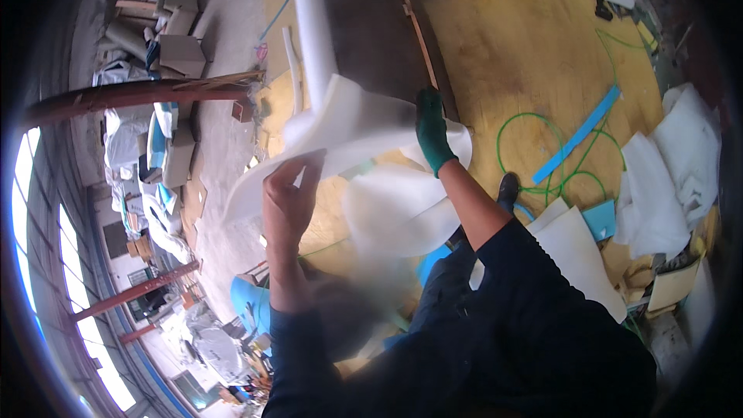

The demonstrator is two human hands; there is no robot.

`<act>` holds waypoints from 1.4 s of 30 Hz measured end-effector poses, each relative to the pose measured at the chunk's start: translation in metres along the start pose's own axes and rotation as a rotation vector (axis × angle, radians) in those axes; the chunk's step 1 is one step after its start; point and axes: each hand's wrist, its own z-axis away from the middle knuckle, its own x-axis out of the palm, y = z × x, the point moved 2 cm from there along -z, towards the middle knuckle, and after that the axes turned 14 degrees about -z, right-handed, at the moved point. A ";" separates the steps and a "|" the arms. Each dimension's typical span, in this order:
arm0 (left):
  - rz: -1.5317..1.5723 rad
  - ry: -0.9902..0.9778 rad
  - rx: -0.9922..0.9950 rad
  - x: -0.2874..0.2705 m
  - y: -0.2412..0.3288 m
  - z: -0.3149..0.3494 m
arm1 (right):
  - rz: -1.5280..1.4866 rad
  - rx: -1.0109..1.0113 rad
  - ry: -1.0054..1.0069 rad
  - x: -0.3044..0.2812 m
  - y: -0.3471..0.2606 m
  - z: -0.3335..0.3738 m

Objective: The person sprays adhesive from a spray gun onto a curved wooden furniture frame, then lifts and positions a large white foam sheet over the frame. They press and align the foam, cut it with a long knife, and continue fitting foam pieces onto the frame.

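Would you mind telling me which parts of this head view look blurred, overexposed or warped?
In the head view, the white foam sheet is smeared by motion blur, most below the bare left hand; the green-gloved right hand stays fairly sharp; the tall windows at the left rim are blown out by daylight; the red steel beam bows with fisheye distortion; the corners go black.

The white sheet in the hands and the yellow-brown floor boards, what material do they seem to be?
The white sheet looks like thin soft foam, matte: it bends, drapes and is slightly translucent. It could also be fleece; motion blur hides the texture. The floor boards look like unfinished plywood, with a dull, grainy surface and straight seams. The right hand wears a green glove, probably knit.
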 end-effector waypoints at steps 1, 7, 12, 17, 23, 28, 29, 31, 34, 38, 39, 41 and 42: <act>0.014 0.023 -0.006 -0.007 -0.003 0.006 | 0.096 -0.127 0.029 0.009 -0.008 -0.003; 0.074 0.046 -0.039 0.015 -0.046 0.064 | -0.384 0.073 -0.118 0.027 -0.025 -0.001; 0.255 -0.088 -0.181 0.105 -0.086 0.111 | -0.218 0.024 -0.270 -0.090 -0.055 -0.002; 0.419 -0.199 -0.161 0.190 -0.081 0.110 | 0.039 0.221 -0.497 -0.194 -0.140 0.040; 0.423 -0.070 0.181 0.173 -0.084 0.015 | 0.595 0.403 -0.720 -0.205 -0.224 0.093; 0.330 -0.151 0.460 0.107 -0.166 -0.032 | 0.670 0.342 -0.784 -0.128 -0.250 0.093; 0.329 -0.113 0.418 0.099 -0.183 -0.030 | 0.674 0.372 -0.767 -0.111 -0.249 0.091; 0.365 -0.072 0.293 0.098 -0.216 -0.018 | 0.683 0.437 -0.729 -0.085 -0.242 0.089; 0.440 -0.069 0.028 0.128 -0.261 0.009 | 0.772 0.401 -0.757 -0.051 -0.215 0.091; 0.544 -0.199 -0.154 0.214 -0.285 0.059 | 0.942 0.539 -0.744 -0.036 -0.178 0.090; 0.566 -0.260 -0.197 0.238 -0.286 0.073 | 0.985 0.503 -0.777 -0.034 -0.169 0.087; 0.501 -0.350 -0.170 0.279 -0.282 0.096 | 1.042 0.463 -0.844 -0.031 -0.148 0.084; 0.547 -0.410 -0.203 0.296 -0.276 0.108 | 1.044 0.444 -0.904 -0.030 -0.136 0.083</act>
